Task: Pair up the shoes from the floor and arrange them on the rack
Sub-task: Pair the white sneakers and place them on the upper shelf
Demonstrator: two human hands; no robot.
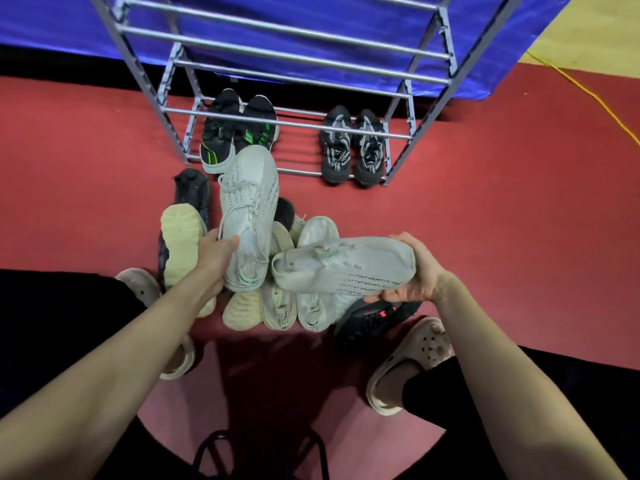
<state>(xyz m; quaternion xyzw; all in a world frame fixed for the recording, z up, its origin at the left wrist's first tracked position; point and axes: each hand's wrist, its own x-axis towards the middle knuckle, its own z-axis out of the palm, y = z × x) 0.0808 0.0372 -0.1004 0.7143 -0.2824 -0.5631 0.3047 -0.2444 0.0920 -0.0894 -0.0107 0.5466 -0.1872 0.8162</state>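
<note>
Left hand (216, 261) gripping heel of white knit sneaker (249, 206), toe pointing far toward rack (291, 124). Right hand (420, 271) gripping toe of matching white sneaker (346, 268), lying sideways above floor pile (277, 306). Pile shoe reading "CHPRO". Two dark pairs sitting on rack's lowest shelf: green-marked pair (239, 131) left, grey-patterned pair (351, 147) right, lettering unreadable.

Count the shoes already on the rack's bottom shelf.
4: a black-and-green pair at the left of the bottom shelf, a black-and-grey pair at the right. The held white shoe partly covers the left pair.
</note>
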